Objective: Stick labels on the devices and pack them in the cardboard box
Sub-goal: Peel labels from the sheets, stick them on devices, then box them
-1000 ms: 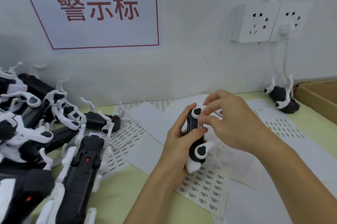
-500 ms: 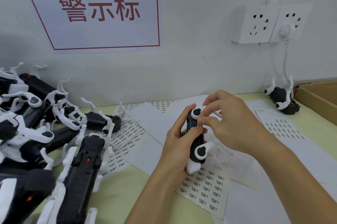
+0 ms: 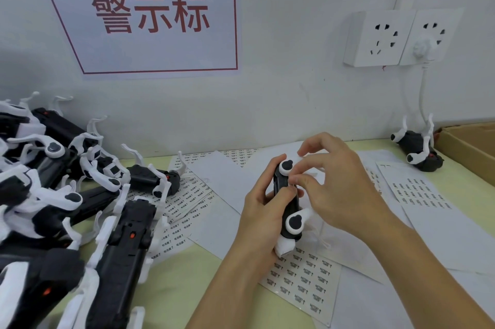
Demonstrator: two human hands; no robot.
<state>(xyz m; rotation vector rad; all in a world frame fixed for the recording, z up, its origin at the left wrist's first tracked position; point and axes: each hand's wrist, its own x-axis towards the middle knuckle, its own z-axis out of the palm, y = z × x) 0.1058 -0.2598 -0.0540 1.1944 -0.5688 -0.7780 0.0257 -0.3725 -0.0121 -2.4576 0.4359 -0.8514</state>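
Pale green tabletop point(image 3: 187, 288) spreads under everything, littered with label sheets point(image 3: 302, 283). Nearest you, your left hand point(image 3: 263, 218) wraps the black-and-white device point(image 3: 285, 202), its long axis running away from you. Your right hand point(image 3: 340, 189), just right of the device, pinches at its upper face, probably seating a label. Left of it lie unlabelled devices point(image 3: 117, 248); far right sits the cardboard box point(image 3: 471, 151), nearer your right hand.

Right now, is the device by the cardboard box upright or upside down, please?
Upside down: the device rests on its black body, white legs pointing up, beside the cardboard box.
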